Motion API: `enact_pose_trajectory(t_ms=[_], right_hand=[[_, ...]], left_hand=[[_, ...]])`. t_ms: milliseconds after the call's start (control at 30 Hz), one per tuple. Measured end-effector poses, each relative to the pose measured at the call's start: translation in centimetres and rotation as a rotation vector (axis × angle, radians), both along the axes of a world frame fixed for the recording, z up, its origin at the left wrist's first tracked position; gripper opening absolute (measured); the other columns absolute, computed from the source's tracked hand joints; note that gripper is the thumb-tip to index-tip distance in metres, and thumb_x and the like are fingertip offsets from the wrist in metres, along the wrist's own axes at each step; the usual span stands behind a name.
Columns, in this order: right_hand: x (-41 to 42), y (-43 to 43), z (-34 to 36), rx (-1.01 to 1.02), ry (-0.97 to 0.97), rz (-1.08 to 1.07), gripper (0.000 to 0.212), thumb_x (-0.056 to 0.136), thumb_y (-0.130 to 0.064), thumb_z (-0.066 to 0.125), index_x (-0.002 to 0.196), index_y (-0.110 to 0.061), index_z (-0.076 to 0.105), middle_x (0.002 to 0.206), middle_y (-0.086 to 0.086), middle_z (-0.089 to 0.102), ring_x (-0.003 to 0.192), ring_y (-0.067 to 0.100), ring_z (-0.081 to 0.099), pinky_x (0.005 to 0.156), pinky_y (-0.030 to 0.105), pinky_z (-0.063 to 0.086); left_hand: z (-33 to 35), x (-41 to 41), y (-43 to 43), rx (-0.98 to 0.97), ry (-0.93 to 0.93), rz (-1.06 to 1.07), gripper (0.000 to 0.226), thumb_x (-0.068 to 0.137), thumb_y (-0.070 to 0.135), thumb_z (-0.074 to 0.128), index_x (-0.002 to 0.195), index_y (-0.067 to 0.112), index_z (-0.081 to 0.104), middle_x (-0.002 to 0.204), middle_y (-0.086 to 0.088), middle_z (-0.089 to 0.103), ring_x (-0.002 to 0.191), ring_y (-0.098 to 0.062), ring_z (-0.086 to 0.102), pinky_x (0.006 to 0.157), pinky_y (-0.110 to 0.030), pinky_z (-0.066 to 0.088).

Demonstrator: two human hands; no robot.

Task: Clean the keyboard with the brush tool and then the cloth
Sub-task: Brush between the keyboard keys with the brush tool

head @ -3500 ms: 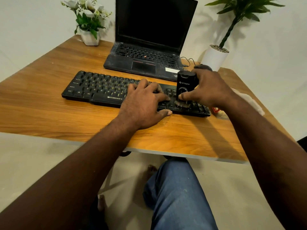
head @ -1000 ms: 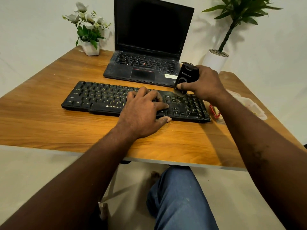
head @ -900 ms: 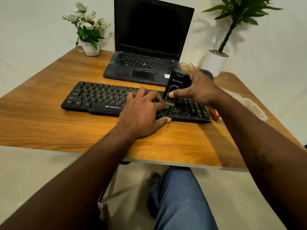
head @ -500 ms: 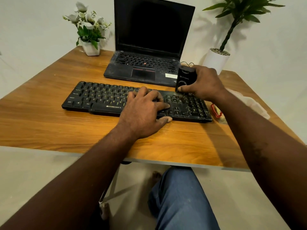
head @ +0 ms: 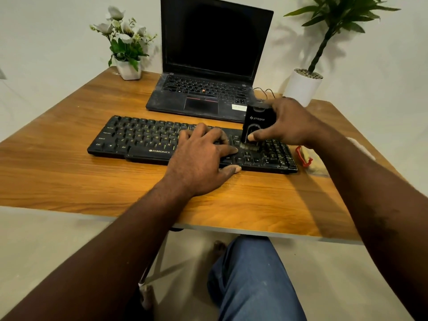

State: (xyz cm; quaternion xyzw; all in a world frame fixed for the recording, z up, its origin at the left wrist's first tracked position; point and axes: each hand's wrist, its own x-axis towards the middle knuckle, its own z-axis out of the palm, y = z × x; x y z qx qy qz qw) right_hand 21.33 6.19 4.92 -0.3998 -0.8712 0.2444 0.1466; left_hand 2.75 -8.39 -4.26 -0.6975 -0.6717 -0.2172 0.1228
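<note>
A black keyboard point(head: 143, 140) lies across the middle of the wooden table point(head: 69, 181). My left hand point(head: 201, 158) rests flat on its centre-right keys, fingers spread. My right hand point(head: 287, 123) grips a black brush tool point(head: 256, 123) upright, thumb on its front face. The pale bristles touch the keys left of the number pad. A pale cloth point(head: 317, 163) lies on the table just right of the keyboard, partly hidden by my right forearm.
An open laptop point(head: 208, 89) stands behind the keyboard. A white pot of flowers point(head: 127, 68) sits at the back left, a white potted plant point(head: 303, 86) at the back right. A red item point(head: 303, 156) lies beside the cloth. My knee point(head: 252, 274) shows below the table edge.
The brush has come forward from the keyboard's back edge onto the keys near my left fingertips. My left hand has stayed in place.
</note>
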Motion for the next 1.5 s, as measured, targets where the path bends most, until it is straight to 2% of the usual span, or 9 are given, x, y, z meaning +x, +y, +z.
enact_pose_trajectory(t_ms=[100,233,400,600,967,1133,1333,1433,1500], right_hand=[[-0.3,0.3,-0.1,0.279,-0.017,-0.174,0.068,0.073,-0.032,0.092,0.131,-0.017,0.062,0.122,0.005,0.071,0.112,0.024,0.066,0.094,0.04,0.057],[-0.2,0.3,-0.2,-0.031,0.041,0.0,0.058,0.072,-0.031,0.092,0.122,-0.021,0.065,0.109,-0.004,0.073,0.103,0.017,0.071,0.083,0.03,0.058],[-1.3,0.2,-0.6,0.368,0.071,-0.16,0.062,0.076,-0.032,0.091,0.129,-0.018,0.062,0.12,0.003,0.07,0.106,0.018,0.064,0.081,0.024,0.053],[-2.9,-1.6,-1.1,0.225,0.102,0.128,0.041,0.079,-0.025,0.088,0.109,-0.025,0.06,0.101,-0.007,0.068,0.093,0.009,0.068,0.08,0.03,0.061],[0.7,-0.2,-1.3,0.224,0.14,0.02,0.048,0.076,-0.023,0.09,0.114,-0.023,0.06,0.102,-0.011,0.066,0.095,0.004,0.066,0.071,0.012,0.052],[-1.5,-1.6,-3.1,0.319,0.151,0.121,0.042,0.077,-0.025,0.09,0.106,-0.018,0.061,0.096,-0.005,0.07,0.088,0.011,0.068,0.075,0.035,0.061],[1.8,-0.9,-2.4,0.377,0.071,0.007,0.047,0.076,-0.023,0.091,0.105,-0.027,0.053,0.092,-0.014,0.06,0.076,-0.012,0.054,0.062,0.001,0.043],[0.8,-1.6,-2.8,0.401,0.131,0.03,0.044,0.077,-0.026,0.091,0.104,-0.023,0.057,0.091,-0.012,0.062,0.081,-0.001,0.06,0.065,0.01,0.05],[-0.4,-2.2,-3.2,0.41,0.117,0.087,0.042,0.077,-0.027,0.09,0.105,-0.02,0.059,0.093,-0.006,0.065,0.084,0.012,0.065,0.071,0.032,0.059]], left_hand=[[-0.1,0.0,0.0,0.007,-0.005,-0.001,0.057,0.09,0.076,0.049,0.134,0.043,0.064,0.129,0.015,0.053,0.125,-0.018,0.039,0.101,-0.048,0.036],[-0.2,0.1,0.0,0.014,0.006,-0.001,0.057,0.09,0.077,0.048,0.133,0.044,0.065,0.128,0.015,0.054,0.125,-0.018,0.04,0.101,-0.047,0.036],[-0.1,0.1,0.0,0.016,0.008,0.0,0.058,0.09,0.077,0.048,0.134,0.043,0.065,0.128,0.015,0.054,0.125,-0.017,0.039,0.1,-0.047,0.036],[-0.2,0.0,0.0,0.012,0.013,0.004,0.058,0.09,0.077,0.048,0.134,0.044,0.064,0.129,0.015,0.053,0.125,-0.018,0.039,0.099,-0.046,0.036],[0.0,0.1,0.0,0.02,0.003,0.001,0.057,0.09,0.076,0.05,0.133,0.043,0.065,0.127,0.015,0.053,0.124,-0.018,0.04,0.097,-0.045,0.035],[-0.1,0.1,-0.1,0.016,0.021,0.009,0.058,0.089,0.077,0.048,0.134,0.043,0.065,0.128,0.013,0.054,0.123,-0.019,0.04,0.097,-0.046,0.037],[0.0,0.2,-0.1,0.011,0.005,0.007,0.058,0.09,0.077,0.049,0.134,0.042,0.065,0.129,0.014,0.054,0.125,-0.017,0.039,0.101,-0.047,0.036],[0.1,0.2,-0.1,0.012,0.005,0.005,0.057,0.09,0.076,0.049,0.134,0.043,0.065,0.131,0.014,0.053,0.125,-0.017,0.037,0.101,-0.046,0.035],[0.1,0.2,-0.2,0.011,0.012,0.01,0.058,0.09,0.076,0.049,0.135,0.043,0.064,0.132,0.013,0.053,0.125,-0.018,0.038,0.099,-0.046,0.035]])
